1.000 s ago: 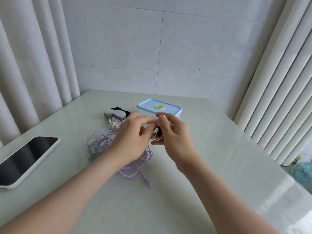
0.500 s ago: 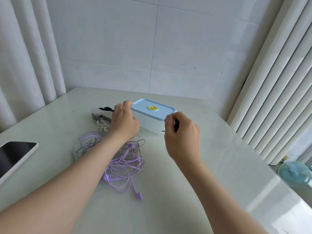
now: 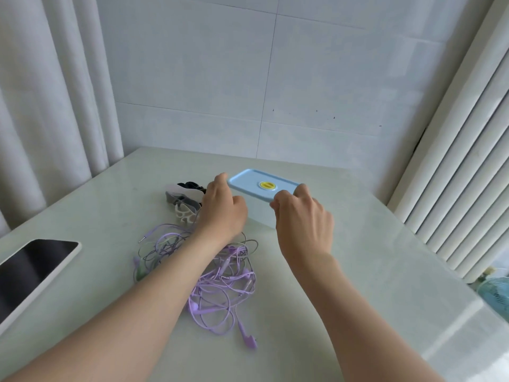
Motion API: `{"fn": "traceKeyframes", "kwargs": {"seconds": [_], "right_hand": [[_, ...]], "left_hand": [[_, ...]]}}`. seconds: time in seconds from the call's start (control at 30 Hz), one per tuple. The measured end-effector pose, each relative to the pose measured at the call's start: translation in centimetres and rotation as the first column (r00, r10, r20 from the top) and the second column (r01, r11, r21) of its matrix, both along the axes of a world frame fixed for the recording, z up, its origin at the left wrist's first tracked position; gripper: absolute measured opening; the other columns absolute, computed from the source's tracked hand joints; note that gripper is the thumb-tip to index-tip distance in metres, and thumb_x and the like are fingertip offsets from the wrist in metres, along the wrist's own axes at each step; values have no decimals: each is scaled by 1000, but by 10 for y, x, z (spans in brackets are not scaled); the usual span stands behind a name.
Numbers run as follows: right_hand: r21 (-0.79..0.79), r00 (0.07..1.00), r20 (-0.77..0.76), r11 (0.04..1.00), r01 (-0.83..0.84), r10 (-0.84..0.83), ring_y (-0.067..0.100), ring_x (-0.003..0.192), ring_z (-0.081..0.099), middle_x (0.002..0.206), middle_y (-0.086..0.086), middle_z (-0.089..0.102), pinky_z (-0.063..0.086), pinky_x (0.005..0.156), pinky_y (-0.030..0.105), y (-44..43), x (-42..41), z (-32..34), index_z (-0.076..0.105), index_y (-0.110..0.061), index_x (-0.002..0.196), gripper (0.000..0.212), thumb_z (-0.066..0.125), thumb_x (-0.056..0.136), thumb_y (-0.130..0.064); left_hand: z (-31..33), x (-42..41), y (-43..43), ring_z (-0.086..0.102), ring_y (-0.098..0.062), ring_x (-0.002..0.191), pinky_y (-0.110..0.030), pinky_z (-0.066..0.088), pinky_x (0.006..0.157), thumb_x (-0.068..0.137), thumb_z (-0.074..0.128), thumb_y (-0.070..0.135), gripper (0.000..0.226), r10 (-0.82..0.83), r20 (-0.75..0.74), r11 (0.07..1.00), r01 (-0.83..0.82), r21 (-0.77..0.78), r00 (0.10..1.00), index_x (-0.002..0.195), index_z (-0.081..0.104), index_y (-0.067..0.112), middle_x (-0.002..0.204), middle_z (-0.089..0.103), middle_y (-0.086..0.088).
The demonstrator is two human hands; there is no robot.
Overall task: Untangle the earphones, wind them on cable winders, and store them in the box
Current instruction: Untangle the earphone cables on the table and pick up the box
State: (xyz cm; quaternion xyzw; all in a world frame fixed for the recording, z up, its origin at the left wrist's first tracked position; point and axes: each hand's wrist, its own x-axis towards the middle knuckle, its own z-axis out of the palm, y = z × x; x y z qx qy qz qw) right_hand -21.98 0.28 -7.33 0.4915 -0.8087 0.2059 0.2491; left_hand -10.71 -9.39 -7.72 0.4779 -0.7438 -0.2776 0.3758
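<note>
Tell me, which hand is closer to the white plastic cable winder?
Left. The left hand grips the left end of the light blue plastic box lid, right beside the white plastic cable winder. The right hand grips its right end, farther away.

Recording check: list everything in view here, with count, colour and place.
Tangled earphones: one pile, count unclear, mostly purple, mid-table, partly under the left forearm.
Plastic cable winders: small cluster, white, grey and black, left of the box.
Translucent plastic box with light blue lid: one, lid on, far mid-table.
White-framed tablet with dark screen: one, table's left edge.
Pale green table: one, under everything.
Teal fan: one, partly seen, lower right beyond the table.
Left hand: one, grips the lid's left end.
Right hand: one, fingers curled on the lid's right end.
</note>
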Motion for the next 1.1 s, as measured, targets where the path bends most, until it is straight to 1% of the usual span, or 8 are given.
{"fn": "traceKeyframes", "kwargs": {"seconds": [0.1, 0.23, 0.33, 0.4, 0.6, 0.77, 0.9, 1.1], "right_hand": [[-66, 999, 33, 998, -14, 16, 29, 62, 45, 95, 2, 53, 16, 49, 30, 3, -6, -3, 71, -23, 94, 10, 67, 101, -28], [-162, 954, 285, 986, -45, 90, 25, 67, 54, 106, -3, 49, 37, 56, 32, 12, -21, -3, 76, -31, 100, 10, 68, 101, -37], [-229, 867, 446, 965, -127, 220, 0, 82, 58, 113, -5, 48, 46, 63, 29, 14, -32, -2, 76, -34, 98, 6, 76, 93, -38], [-245, 822, 504, 957, -158, 265, -15, 95, 48, 112, -2, 54, 40, 64, 16, 13, -36, -3, 76, -34, 98, 7, 77, 92, -37], [-227, 782, 574, 965, -134, 244, 17, 71, 60, 65, -5, 62, 36, 53, 31, 10, -38, -5, 64, -30, 95, 12, 68, 97, -42], [-237, 774, 591, 966, -102, 226, 3, 74, 53, 67, -12, 60, 37, 56, 31, 10, -36, -3, 67, -26, 96, 16, 70, 97, -42], [-260, 748, 622, 962, -82, 232, 10, 76, 58, 65, -11, 61, 42, 59, 33, 10, -36, 1, 68, -25, 92, 17, 71, 97, -41], [-255, 738, 639, 965, -66, 219, 16, 78, 62, 64, -11, 63, 43, 61, 33, 11, -37, 3, 68, -27, 90, 18, 71, 97, -42]], "left_hand": [[4, -2, 0, 43, -33, 139, -37, 36, 105, 104, 45, 14, 53, 19, -63, 1000, -17, 22, 998, 156, 36, 8, 153, 47, -15], [7, -4, 3, 47, -30, 133, -35, 36, 101, 103, 46, 19, 43, 87, -199, 995, -74, 70, 976, 145, 45, 9, 146, 53, -13], [10, -6, 9, 47, -30, 130, -31, 32, 92, 103, 46, 20, 39, 116, -242, 990, -91, 111, 963, 139, 45, 8, 143, 51, -13], [11, -7, 14, 47, -31, 130, -30, 31, 90, 104, 45, 21, 38, 126, -245, 988, -100, 118, 961, 139, 44, 6, 146, 48, -13], [8, -10, 25, 40, -33, 139, -34, 30, 100, 104, 47, 17, 53, 80, -115, 995, -73, 70, 990, 152, 30, 3, 155, 42, -17], [5, -10, 27, 45, -34, 131, -32, 28, 82, 102, 52, 16, 56, 104, -92, 993, -97, 73, 990, 150, 29, -1, 142, 50, -17], [1, -8, 20, 50, -36, 125, -33, 34, 83, 99, 55, 17, 58, 126, -134, 990, -117, 74, 983, 149, 33, -2, 130, 59, -16], [-2, -9, 19, 41, -21, 99, -22, 25, 69, 99, 61, 19, 54, 116, -131, 993, -111, 44, 985, 143, 40, -1, 109, 50, -3]]}}
